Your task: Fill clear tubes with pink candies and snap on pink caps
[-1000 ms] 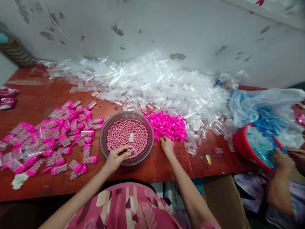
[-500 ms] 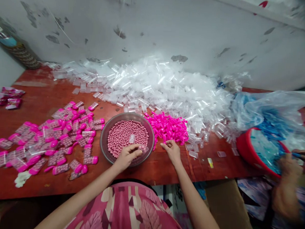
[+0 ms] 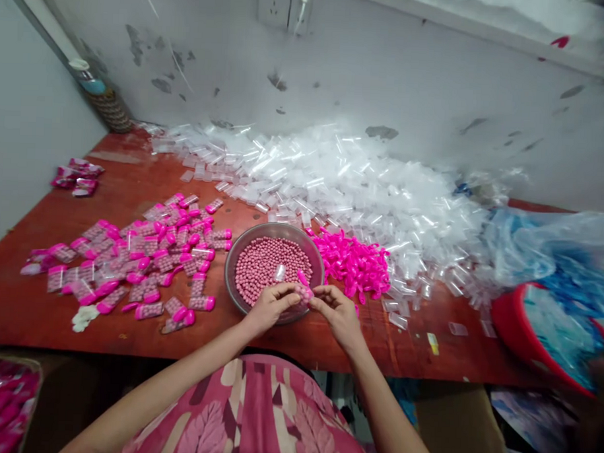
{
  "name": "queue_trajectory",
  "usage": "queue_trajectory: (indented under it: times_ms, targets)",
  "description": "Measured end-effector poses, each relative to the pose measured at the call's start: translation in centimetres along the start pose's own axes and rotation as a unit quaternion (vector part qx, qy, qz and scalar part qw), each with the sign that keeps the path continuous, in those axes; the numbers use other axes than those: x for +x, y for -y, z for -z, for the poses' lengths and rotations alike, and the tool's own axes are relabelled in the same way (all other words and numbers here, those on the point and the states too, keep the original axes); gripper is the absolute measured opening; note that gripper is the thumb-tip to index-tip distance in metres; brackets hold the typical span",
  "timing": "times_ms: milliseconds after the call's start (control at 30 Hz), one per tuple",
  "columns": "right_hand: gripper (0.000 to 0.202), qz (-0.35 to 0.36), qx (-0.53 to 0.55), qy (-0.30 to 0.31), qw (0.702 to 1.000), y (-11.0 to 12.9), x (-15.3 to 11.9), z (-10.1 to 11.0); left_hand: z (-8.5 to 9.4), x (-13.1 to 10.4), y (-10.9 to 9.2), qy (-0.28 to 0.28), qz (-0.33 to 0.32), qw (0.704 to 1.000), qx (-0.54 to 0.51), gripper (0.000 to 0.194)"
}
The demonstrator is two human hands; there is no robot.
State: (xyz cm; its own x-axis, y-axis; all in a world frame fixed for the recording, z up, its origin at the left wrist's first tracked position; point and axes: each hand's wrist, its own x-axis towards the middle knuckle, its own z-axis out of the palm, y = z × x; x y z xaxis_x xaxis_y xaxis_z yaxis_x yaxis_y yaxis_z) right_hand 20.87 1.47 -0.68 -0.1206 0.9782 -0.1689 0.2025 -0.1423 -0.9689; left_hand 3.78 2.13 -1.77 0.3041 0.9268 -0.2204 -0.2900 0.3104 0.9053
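Head view: we find the bead-filled vial (image 3: 305,293) above the near right side of the metal bowl (image 3: 230,282), a pink cap (image 3: 301,277) at its far side. It lies between the hands, close to both: the left hand (image 3: 272,306) pinches it from the left; the right hand (image 3: 339,314) meets it from the right, fingertips bent, whether gripping we cannot tell. Fingers partly hide its long axis. Loose caps (image 3: 355,265) heap the bench (image 3: 411,352) just right of the bowl.

Red tub (image 3: 507,326) at right, wall socket (image 3: 274,7), blurred wrapped pipe (image 3: 109,107), perhaps, at left
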Motion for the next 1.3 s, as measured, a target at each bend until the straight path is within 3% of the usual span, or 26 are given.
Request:
queue_trajectory:
  times_ms: [67,167,367,667,833,1100,1300]
  targets:
    - [0.032,0.007,0.011,-0.008,1.000,0.4,0.5,0.2,0.5,-0.3,-0.1,0.002,-0.009,1.000,0.021,0.024]
    - [0.038,0.073,-0.057,-0.015,0.996,2.1,0.8,0.3,1.2,-0.6,-0.4,-0.014,-0.027,0.996,0.085,0.024]
    - [0.025,0.191,-0.248,0.059,0.948,4.3,0.4,-1.3,2.1,-1.3,-1.5,-0.020,-0.105,0.973,0.206,0.021]
    - [0.022,0.174,-0.207,-0.017,0.963,4.8,0.4,-1.9,2.0,-1.3,-2.2,-0.024,-0.129,0.974,0.187,0.023]
    - [0.020,0.193,-0.255,0.031,0.947,4.9,0.6,-2.1,2.0,-1.3,-2.1,-0.026,-0.131,0.965,0.225,0.024]
    - [0.014,0.218,-0.301,0.060,0.926,4.1,-0.1,-1.9,2.6,-1.3,-2.2,0.018,-0.134,0.957,0.257,0.024]
    - [0.013,0.238,-0.326,0.146,0.903,3.8,0.5,-0.9,2.4,-1.0,-2.2,0.051,-0.123,0.948,0.291,0.026]
